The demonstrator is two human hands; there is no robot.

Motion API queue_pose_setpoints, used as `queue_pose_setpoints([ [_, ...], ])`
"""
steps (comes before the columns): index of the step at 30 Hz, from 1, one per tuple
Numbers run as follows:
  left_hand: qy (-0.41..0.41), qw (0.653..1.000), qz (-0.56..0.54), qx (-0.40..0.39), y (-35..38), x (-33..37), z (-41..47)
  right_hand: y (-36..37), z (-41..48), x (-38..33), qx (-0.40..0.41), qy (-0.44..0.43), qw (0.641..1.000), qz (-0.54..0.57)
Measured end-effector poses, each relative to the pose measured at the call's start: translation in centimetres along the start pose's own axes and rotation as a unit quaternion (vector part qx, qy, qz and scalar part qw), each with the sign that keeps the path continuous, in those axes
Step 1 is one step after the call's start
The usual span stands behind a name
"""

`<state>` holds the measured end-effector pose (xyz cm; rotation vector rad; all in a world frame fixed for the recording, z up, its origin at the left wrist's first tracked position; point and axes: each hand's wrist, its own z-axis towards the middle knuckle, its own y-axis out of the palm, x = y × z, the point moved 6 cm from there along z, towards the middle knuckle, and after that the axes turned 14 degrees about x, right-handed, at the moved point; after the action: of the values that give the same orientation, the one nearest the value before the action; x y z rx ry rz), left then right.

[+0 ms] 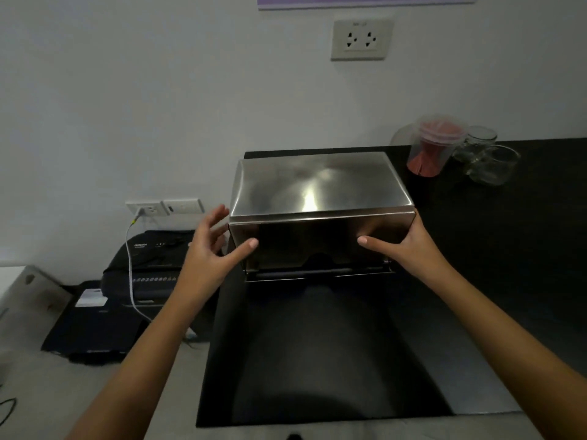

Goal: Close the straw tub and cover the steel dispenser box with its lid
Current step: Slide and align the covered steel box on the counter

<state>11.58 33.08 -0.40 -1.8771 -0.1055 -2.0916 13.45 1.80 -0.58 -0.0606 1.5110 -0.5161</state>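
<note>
Steel dispenser box (pixel 320 246) sits at the black counter's (pixel 524 249) left end, long axis running left-right across the view, its lid (pixel 317 184) already resting on top. Right hand (pixel 401 241) grips the box's right end, thumb on the front face. Left hand (pixel 208 246) hovers just beside the left end w/ fingers spread wide, holding nothing, thumb tip touching the front. Straw tub (pixel 433 146), red straws inside, stands behind-right, nearer the right hand; can't tell if it's closed.

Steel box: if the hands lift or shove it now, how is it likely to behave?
The steel box looks rigid sheet metal, so it probably won't flex. Its polished faces may be slippery. The lid seems just to rest on top, so tilting might shift it. The right hand touches it; the left hand is open.
</note>
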Motion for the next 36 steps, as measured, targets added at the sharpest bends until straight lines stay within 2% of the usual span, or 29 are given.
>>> queue_pose_setpoints([
  [4, -0.024, 0.997, 0.024, -0.068, 1.9, -1.5, 0.6, 0.0, -0.8, 0.2, 0.006, 0.002, 1.0, -0.005],
  [8, 0.0, 0.995, 0.064, -0.071, 3.0, -2.1, 1.0, 0.1, -1.3, 0.4, 0.01, 0.003, 1.0, -0.016],
  [20, -0.008, 0.991, 0.11, -0.079, 3.7, -4.1, 4.3, 0.3, 0.1, 0.5, 0.033, 0.01, 0.999, -0.023],
  [36, -0.01, 0.987, 0.149, -0.066, 7.5, -4.9, 9.0, -0.6, 7.0, 1.3, 0.026, -0.02, 0.999, -0.033],
])
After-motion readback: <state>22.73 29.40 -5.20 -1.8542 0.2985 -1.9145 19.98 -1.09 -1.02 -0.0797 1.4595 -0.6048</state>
